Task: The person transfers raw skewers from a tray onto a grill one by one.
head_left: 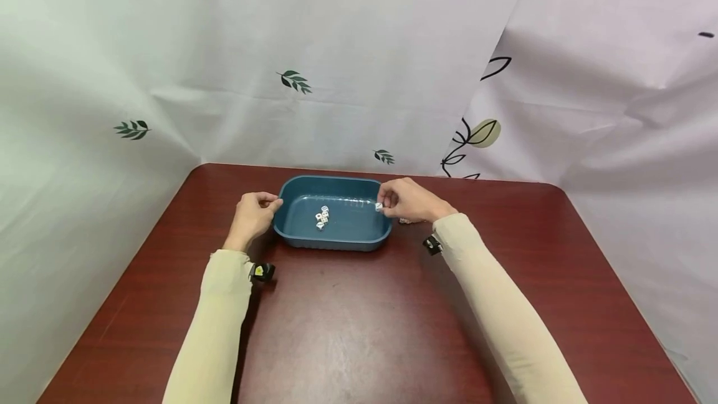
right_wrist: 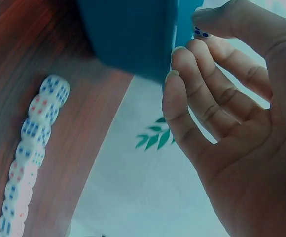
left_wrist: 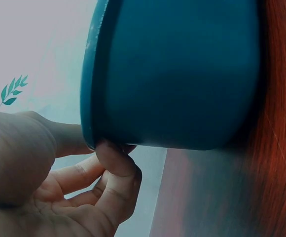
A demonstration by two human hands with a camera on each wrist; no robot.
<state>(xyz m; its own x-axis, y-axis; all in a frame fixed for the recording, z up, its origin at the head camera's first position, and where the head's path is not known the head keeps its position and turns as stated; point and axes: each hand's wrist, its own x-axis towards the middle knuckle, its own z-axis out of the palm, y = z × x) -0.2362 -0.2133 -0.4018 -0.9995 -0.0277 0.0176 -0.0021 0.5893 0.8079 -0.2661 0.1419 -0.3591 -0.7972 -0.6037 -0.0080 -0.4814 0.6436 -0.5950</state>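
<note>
A blue plastic tray (head_left: 331,244) sits toward the back of the table, with several white dice (head_left: 322,217) gathered left of its middle. My left hand (head_left: 252,217) pinches the tray's left rim between thumb and fingers; the left wrist view shows them on the tray wall (left_wrist: 182,79). Over the right end of the tray, my right hand (head_left: 412,199) pinches one white die (head_left: 379,206) between thumb and fingertips. In the right wrist view that die (right_wrist: 201,33) shows blue dots and is mostly covered by the thumb.
A row of several white dice (right_wrist: 30,129) with red and blue dots lies on the table just right of the tray, mostly hidden under the right hand in the head view. Behind the red-brown table (head_left: 336,317) hangs a white leaf-print cloth (head_left: 336,48).
</note>
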